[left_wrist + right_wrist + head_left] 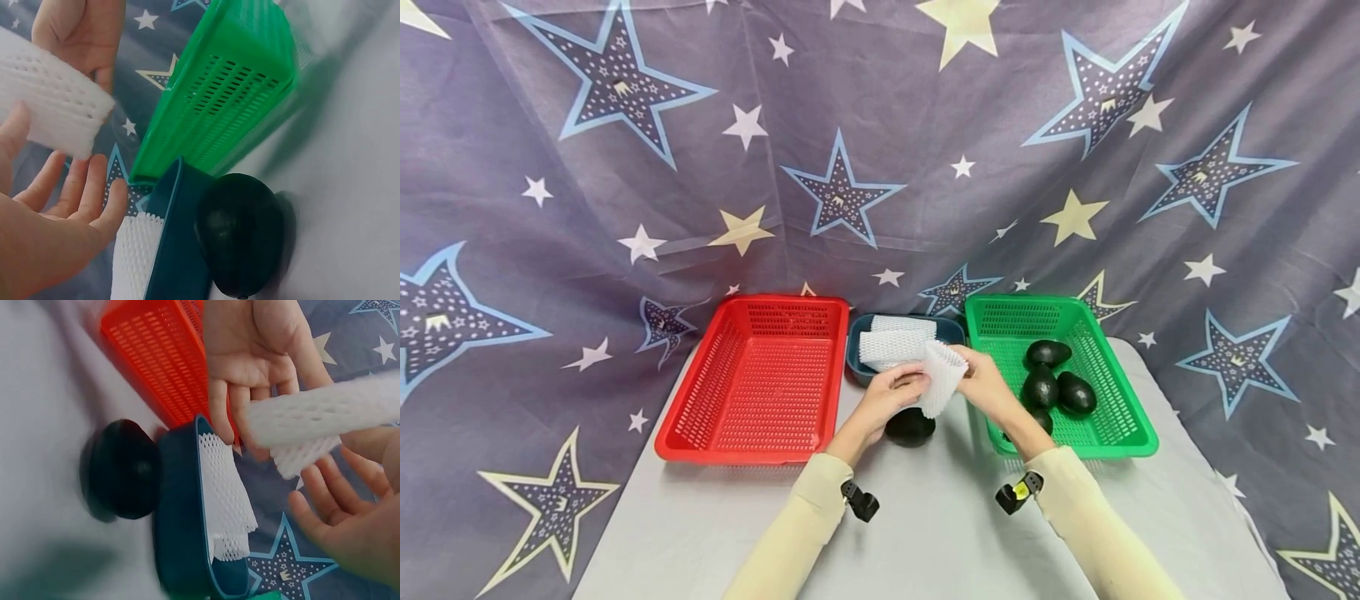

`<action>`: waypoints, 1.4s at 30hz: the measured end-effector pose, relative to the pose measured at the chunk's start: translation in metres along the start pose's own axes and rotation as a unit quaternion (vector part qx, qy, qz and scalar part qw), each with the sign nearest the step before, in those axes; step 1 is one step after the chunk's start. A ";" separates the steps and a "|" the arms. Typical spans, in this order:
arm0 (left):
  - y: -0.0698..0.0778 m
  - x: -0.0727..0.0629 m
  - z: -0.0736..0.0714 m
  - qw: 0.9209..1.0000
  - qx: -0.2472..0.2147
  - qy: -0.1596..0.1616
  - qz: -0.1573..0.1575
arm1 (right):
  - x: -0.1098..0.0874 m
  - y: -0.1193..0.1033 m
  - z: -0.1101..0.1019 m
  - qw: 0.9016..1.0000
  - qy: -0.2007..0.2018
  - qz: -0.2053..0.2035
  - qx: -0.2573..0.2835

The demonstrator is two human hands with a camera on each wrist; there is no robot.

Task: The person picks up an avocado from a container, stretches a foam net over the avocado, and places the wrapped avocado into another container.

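Observation:
A white foam net sleeve is held up in front of the blue bin by both hands. My left hand pinches its left side, thumb on the near face in the left wrist view. On the other side, my right hand grips the sleeve's upper right edge, its thumb against the foam in the right wrist view. Beneath the hands, a dark avocado lies on the table beside the bin. More foam net sleeves lie inside the dark blue bin.
To the left is a red perforated basket with nothing seen in it. A green basket at the right contains several avocados. A pale cloth covers the table, and a star-patterned curtain hangs behind it.

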State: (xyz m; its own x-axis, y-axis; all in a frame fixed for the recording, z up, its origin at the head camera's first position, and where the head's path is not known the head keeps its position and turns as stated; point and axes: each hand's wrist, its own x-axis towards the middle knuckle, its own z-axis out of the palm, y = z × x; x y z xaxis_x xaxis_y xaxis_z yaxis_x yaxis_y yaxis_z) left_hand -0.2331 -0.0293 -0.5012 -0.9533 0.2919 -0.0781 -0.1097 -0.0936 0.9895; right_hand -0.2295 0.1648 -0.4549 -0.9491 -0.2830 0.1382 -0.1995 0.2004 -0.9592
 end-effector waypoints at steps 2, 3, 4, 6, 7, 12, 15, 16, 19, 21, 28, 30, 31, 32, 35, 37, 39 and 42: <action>0.000 0.000 -0.001 1.000 0.002 -0.001 -0.009 | -0.001 0.001 0.003 1.000 0.018 0.009 0.008; 0.000 0.000 -0.002 1.000 0.001 -0.001 -0.013 | -0.002 0.001 0.004 0.999 0.027 0.018 0.010; 0.000 0.000 -0.002 1.000 0.001 -0.002 -0.018 | -0.002 0.002 0.005 0.999 0.032 0.027 0.014; -0.001 0.001 -0.002 1.000 -0.002 -0.006 -0.022 | -0.002 0.004 0.007 0.998 0.038 0.050 0.027; -0.001 0.001 -0.002 1.000 -0.004 -0.007 -0.024 | -0.002 0.004 0.008 0.997 0.038 0.060 0.038; -0.003 0.002 -0.001 0.999 -0.012 0.020 -0.022 | -0.004 0.003 0.012 0.988 0.018 0.099 0.119; -0.004 0.003 0.000 0.998 -0.032 0.056 -0.016 | -0.004 0.004 0.014 0.977 0.006 0.117 0.178; -0.003 0.003 0.001 0.997 -0.040 0.067 -0.013 | -0.004 0.004 0.015 0.974 0.001 0.121 0.194; -0.004 0.004 0.002 0.994 -0.059 0.091 -0.006 | -0.004 0.007 0.016 0.966 0.000 0.131 0.225; -0.004 0.004 0.002 0.993 -0.064 0.098 -0.002 | -0.005 0.010 0.017 0.965 0.002 0.131 0.227; -0.003 0.005 0.002 0.993 -0.048 0.104 0.011 | -0.007 0.017 0.017 0.979 0.021 0.124 0.162; -0.002 0.005 0.002 0.994 -0.045 0.098 0.019 | -0.005 0.019 0.018 0.981 0.022 0.120 0.148; -0.002 0.005 0.001 0.994 -0.042 0.094 0.023 | -0.005 0.019 0.018 0.982 0.022 0.119 0.145; -0.002 0.006 0.001 0.995 -0.044 0.088 0.026 | -0.005 0.019 0.018 0.982 0.019 0.117 0.146; -0.002 0.006 -0.001 0.996 -0.057 0.065 0.029 | -0.004 0.019 0.017 0.982 0.002 0.112 0.151; -0.002 0.006 -0.002 0.996 -0.070 0.046 0.028 | -0.004 0.019 0.016 0.980 -0.013 0.117 0.158; -0.001 0.005 -0.003 0.996 -0.080 0.033 0.026 | -0.004 0.019 0.015 0.979 -0.028 0.123 0.161; -0.001 0.005 -0.004 0.996 -0.081 0.025 0.022 | -0.004 0.018 0.014 0.975 -0.043 0.136 0.168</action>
State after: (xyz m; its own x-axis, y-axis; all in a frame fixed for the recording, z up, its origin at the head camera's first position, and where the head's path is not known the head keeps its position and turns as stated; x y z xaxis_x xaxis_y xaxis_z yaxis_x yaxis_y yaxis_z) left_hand -0.2387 -0.0320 -0.5030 -0.9705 0.2368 -0.0447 -0.1075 -0.2594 0.9598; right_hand -0.2257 0.1570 -0.4764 -0.9289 -0.3428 -0.1401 0.1618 -0.0356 -0.9862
